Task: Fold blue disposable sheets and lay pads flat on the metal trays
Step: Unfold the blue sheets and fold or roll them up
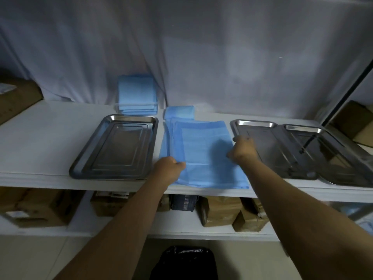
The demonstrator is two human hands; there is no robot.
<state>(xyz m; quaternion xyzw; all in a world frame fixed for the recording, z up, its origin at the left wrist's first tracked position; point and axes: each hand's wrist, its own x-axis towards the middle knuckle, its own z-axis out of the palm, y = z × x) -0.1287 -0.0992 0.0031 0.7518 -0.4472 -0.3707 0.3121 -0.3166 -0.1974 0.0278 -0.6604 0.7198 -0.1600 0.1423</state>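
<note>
A blue disposable sheet lies spread on the white shelf between the metal trays. My left hand grips its left edge near the front. My right hand grips its right edge, beside the rim of the middle tray. An empty metal tray sits to the left. A third tray overlaps the middle one on the right. A stack of folded blue sheets stands behind the left tray, and a small folded blue piece lies behind the spread sheet.
A white curtain hangs behind the shelf. Cardboard boxes fill the lower shelf, with another box at the far left. A black bin bag sits on the floor below. A metal post rises at the right.
</note>
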